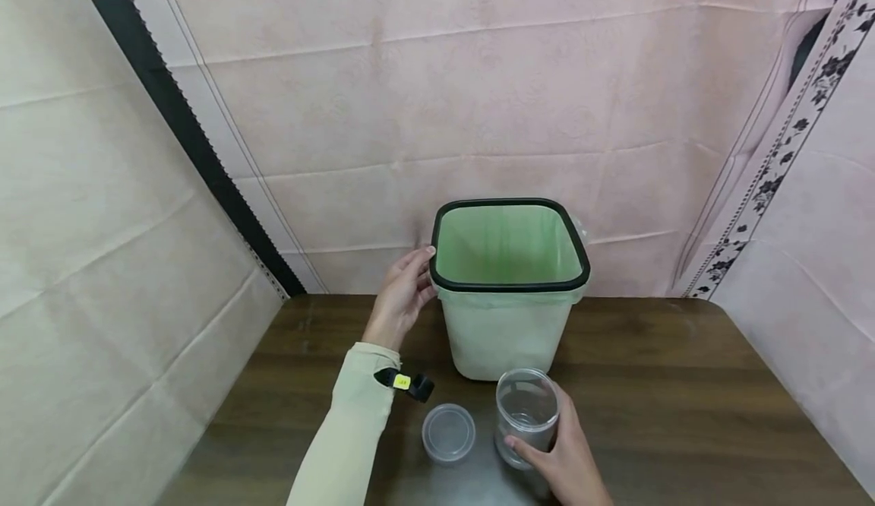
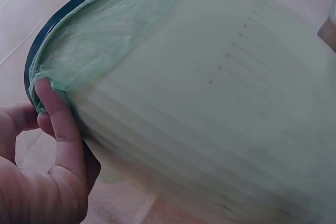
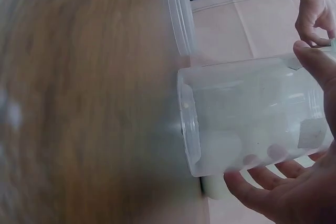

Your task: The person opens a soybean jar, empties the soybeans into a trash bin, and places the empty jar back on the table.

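A pale trash can [image 1: 502,339] with a black rim stands on the table, lined with a thin green plastic bag [image 1: 509,244]. My left hand [image 1: 402,293] pinches its left rim, thumb and fingers at the bag's folded edge; the left wrist view shows the bag [image 2: 121,40] hanging over the outside there. In front of the can, my right hand [image 1: 570,456] grips a clear, lidless plastic jar [image 1: 525,403] round its side. The jar [image 3: 247,114] looks empty and stands upright, its base at the tabletop. A round translucent lid [image 1: 448,433] lies flat to its left.
The brown wooden table [image 1: 683,384] extends to both sides of the can. Light patterned cloth [image 1: 478,111] hangs close behind the can and along both sides. A small black device [image 1: 410,383] is strapped to my left wrist.
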A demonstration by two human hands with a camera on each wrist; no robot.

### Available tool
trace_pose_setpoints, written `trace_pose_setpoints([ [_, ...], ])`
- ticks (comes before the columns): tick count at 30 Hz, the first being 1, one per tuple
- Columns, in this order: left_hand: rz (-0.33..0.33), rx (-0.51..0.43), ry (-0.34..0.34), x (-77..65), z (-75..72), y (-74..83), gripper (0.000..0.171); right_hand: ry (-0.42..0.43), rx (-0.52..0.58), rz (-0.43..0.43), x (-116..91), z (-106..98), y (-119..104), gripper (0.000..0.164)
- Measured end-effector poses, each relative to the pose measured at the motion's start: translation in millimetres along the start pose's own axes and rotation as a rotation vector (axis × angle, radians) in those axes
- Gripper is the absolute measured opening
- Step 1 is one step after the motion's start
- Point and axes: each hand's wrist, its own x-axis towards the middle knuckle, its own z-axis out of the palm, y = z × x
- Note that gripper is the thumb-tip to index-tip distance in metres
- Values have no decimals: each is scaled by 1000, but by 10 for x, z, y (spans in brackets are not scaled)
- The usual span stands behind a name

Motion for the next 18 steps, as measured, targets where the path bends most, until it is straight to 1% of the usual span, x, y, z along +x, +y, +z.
trace_pose_setpoints([
  [4, 5, 11, -11, 26, 25, 18, 23, -9, -7, 19, 20, 20, -3, 103],
  [7, 27, 29, -14, 37, 52, 34, 20, -23, -8, 38, 39, 35, -11, 104],
  [12, 54, 57, 20, 32, 38, 43, 21, -55, 22, 49, 61, 112, -35, 104],
  [15, 63, 109, 36, 7, 15, 35, 26, -67, 42, 63, 58, 144, -53, 104],
  [18, 106, 155, 74, -40, -21, 14, 30, -83, 55, 87, 51, 149, -58, 107],
])
